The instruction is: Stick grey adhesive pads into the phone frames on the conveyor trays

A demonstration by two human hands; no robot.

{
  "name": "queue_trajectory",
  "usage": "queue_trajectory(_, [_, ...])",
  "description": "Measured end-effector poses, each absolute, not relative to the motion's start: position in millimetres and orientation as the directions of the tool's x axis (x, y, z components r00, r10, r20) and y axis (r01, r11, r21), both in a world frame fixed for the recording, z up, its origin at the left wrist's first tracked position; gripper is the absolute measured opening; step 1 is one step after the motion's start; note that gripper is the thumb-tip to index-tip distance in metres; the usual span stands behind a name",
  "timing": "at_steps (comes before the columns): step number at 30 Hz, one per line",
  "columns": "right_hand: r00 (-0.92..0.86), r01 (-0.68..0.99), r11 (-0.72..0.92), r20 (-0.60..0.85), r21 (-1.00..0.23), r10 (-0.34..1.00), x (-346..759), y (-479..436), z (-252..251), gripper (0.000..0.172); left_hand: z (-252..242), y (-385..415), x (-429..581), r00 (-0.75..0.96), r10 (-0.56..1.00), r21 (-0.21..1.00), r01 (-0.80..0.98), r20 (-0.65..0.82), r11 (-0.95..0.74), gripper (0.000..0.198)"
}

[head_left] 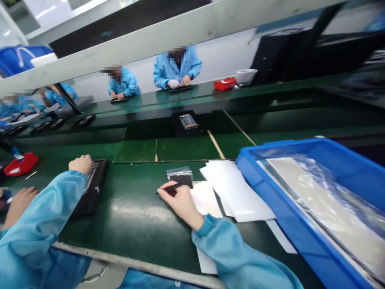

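Note:
My left hand (pixel 80 164) is closed at the far left corner of a black tray (pixel 87 202), its fingers curled down and partly hidden. A flat device with a metallic frame (pixel 91 178) lies in that tray. Between the thumb and fingers of my right hand (pixel 179 198) are slim black tweezers (pixel 169 188), the tip pointing left above the green bench. Just beyond that hand lie a clear zip bag (pixel 179 172) and a dark flat sheet (pixel 185 180). White sheets (pixel 237 192) spread out to its right.
A blue bin (pixel 255 176) with plastic-wrapped sheets stands at right. A co-worker's hand (pixel 22 202) rests at far left, near a red tray (pixel 22 165). Ahead, another black tray (pixel 177 130) sits on the green line; co-workers in blue sit across it. A pale beam (pixel 135 44) crosses above.

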State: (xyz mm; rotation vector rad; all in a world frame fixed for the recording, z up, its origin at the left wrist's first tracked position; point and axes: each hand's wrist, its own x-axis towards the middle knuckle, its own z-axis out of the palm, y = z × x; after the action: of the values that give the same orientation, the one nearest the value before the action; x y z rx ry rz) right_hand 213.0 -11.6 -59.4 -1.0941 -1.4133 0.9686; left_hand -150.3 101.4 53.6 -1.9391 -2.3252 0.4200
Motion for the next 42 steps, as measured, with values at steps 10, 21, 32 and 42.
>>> queue_trajectory(10, [-0.105,0.271,0.424,0.412,-0.864,0.905,211,-13,-90,0.015,-1,218,133,0.366,0.930,-0.074,0.927,-0.042,-0.368,0.039])
queue_trajectory(21, [-0.147,0.467,0.491,0.482,-0.735,0.863,205,-7,-103,0.020,-33,262,192,0.250,0.968,0.365,0.902,-0.007,-0.230,0.036])
queue_trajectory(32, [-0.026,0.363,0.543,0.574,-0.757,0.818,206,-6,-101,0.016,-22,226,8,-0.348,0.937,0.825,0.525,-0.017,0.210,0.041])
queue_trajectory(42, [0.266,0.022,0.304,0.298,-0.952,0.917,227,0,-60,0.023,25,159,-137,-0.209,0.938,0.805,0.483,-0.277,0.345,0.063])
